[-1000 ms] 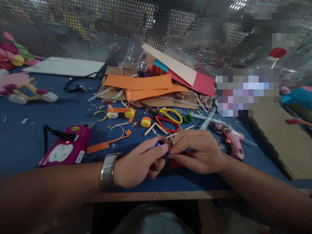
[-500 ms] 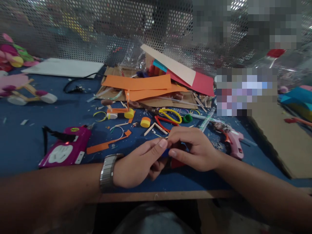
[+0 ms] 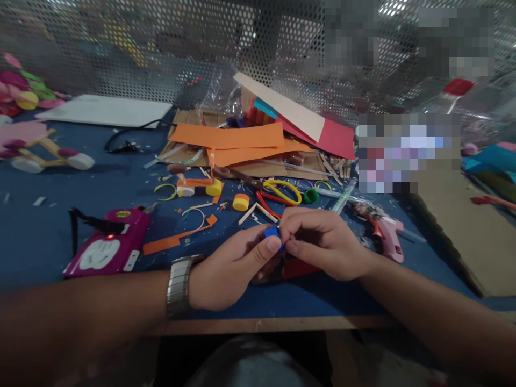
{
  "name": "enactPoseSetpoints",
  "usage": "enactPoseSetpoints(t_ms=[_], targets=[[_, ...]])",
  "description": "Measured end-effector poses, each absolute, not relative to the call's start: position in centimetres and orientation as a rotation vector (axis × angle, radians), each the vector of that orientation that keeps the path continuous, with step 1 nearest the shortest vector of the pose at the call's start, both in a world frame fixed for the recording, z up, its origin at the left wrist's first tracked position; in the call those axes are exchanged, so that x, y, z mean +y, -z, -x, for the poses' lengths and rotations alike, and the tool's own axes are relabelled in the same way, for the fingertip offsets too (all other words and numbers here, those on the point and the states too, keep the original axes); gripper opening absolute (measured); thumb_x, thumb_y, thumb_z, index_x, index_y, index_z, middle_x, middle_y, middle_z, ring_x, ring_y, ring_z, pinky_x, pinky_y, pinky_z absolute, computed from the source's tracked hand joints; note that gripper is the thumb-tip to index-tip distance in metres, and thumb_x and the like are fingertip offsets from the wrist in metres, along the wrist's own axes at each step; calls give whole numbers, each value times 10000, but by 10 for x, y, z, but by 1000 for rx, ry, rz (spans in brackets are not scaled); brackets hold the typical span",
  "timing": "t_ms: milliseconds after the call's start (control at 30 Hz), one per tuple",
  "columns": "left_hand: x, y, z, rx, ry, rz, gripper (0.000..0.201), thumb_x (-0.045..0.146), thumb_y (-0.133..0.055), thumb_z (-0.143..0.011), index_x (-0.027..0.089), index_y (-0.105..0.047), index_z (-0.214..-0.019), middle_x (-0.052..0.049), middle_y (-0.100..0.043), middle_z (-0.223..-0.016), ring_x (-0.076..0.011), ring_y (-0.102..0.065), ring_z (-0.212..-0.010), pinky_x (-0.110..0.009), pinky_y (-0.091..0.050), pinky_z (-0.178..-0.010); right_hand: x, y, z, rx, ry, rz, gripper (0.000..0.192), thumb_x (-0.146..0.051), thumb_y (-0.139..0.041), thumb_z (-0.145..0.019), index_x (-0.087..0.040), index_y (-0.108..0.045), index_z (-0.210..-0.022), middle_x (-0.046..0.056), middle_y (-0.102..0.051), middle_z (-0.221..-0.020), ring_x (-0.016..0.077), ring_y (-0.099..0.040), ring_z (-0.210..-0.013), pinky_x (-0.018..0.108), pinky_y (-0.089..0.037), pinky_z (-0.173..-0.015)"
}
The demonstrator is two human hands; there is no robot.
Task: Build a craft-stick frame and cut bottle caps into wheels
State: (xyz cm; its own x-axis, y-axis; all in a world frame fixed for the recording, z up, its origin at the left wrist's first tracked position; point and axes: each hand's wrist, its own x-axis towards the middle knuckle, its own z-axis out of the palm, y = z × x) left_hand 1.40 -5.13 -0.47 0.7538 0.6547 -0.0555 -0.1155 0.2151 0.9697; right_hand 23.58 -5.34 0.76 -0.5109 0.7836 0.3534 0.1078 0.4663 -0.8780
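My left hand (image 3: 236,263), with a metal watch at the wrist, is closed around a small blue bottle cap (image 3: 272,231), thumb pressed on its near side. My right hand (image 3: 328,242) meets it from the right, its thumb and fingers pinched at the cap's edge; whether a small piece lies between these fingertips is hidden. Under the hands, a red flat piece (image 3: 302,267) shows in part. Just beyond lie thin wooden sticks (image 3: 258,210), yellow-and-red-handled scissors (image 3: 282,192), a yellow-orange cap (image 3: 241,202) and a green cap (image 3: 310,195).
To the right lies a pink glue gun (image 3: 389,236), beside a cardboard sheet (image 3: 463,215). A magenta box with a cable (image 3: 107,242) stands on the left. Orange paper (image 3: 229,137) and cardboard are piled at the back, before a perforated metal screen (image 3: 181,54). A white board (image 3: 105,111) lies back left.
The blue cap has come into clearer view between my hands as the left fingers shifted around it. My right fingertips have closed in against its edge.
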Motion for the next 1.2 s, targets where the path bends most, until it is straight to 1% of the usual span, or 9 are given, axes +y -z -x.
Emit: enactPoseSetpoints(t_ms=[133, 267, 367, 533, 633, 767, 867, 1033, 1200], targets=[[-52, -2, -13, 517, -542, -1291, 556, 746, -559, -1058, 211, -512, -912, 53, -429, -714, -128, -358, -626, -267, -337, -553, -52, -7, -236, -1886, -1157, 716, 122, -231, -766, -1011, -167, -751, -908, 16, -654, -816, 140, -588, -716, 271, -488, -657], [-51, -5, -13, 489, -517, -1332, 588, 781, -540, -1045, 221, -493, -873, 47, -425, -713, -134, -340, -632, -277, -328, -555, -53, -8, -236, -1973, -1110, 693, 132, -214, -736, -1021, -168, -739, -898, 13, -652, -790, 146, -599, -715, 277, -486, -656], [-50, -1, -11, 487, -506, -1373, 583, 768, -504, -1068, 220, -487, -870, 44, -430, -719, -135, -336, -640, -284, -313, -566, -54, -9, -236, -2028, -1048, 687, 122, -201, -708, -1030, -169, -732, -916, 22, -674, -792, 150, -611, -717, 280, -488, -655], [-50, 4, -9, 447, -520, -1399, 573, 723, -443, -1112, 212, -494, -858, 49, -432, -717, -127, -358, -622, -288, -327, -577, -55, -9, -235, -2025, -1047, 711, 138, -228, -712, -1041, -176, -724, -914, 2, -667, -739, 130, -598, -662, 250, -482, -614], [-50, 3, -9, 453, -516, -1382, 583, 737, -448, -1102, 215, -489, -846, 51, -429, -704, -127, -360, -615, -286, -325, -575, -56, -8, -234, -2101, -909, 722, 124, -218, -689, -1052, -184, -701, -933, -4, -677, -747, 120, -598, -646, 236, -483, -610], [-50, 1, -10, 468, -505, -1378, 593, 758, -460, -1087, 217, -479, -843, 49, -429, -706, -128, -357, -615, -287, -320, -578, -56, -8, -234, -2183, -662, 697, 83, -200, -675, -1054, -200, -682, -971, 4, -709, -794, 123, -627, -681, 231, -517, -656], [-51, 2, -10, 451, -522, -1353, 561, 735, -467, -1097, 215, -490, -889, 53, -413, -728, -127, -343, -621, -280, -316, -571, -55, -9, -236, -2167, -666, 658, 64, -207, -694, -1062, -192, -710, -1001, 25, -751, -832, 130, -663, -720, 236, -537, -688], [-50, 1, -8, 503, -560, -1422, 497, 683, -568, -1087, 209, -552, -940, 46, -474, -741, -133, -386, -645, -274, -330, -585, -54, -12, -239, -2090, -934, 654, 130, -232, -721, -1044, -173, -742, -929, 27, -723, -770, 138, -641, -678, 256, -513, -637], [-47, -5, -9, 628, -652, -1444, 499, 677, -703, -1011, 197, -588, -937, 30, -521, -822, -145, -452, -734, -269, -399, -656, -54, -13, -238, -2051, -845, 750, 135, -234, -763, -1009, -184, -734, -886, -5, -657, -705, 121, -582, -608, 237, -463, -563]])
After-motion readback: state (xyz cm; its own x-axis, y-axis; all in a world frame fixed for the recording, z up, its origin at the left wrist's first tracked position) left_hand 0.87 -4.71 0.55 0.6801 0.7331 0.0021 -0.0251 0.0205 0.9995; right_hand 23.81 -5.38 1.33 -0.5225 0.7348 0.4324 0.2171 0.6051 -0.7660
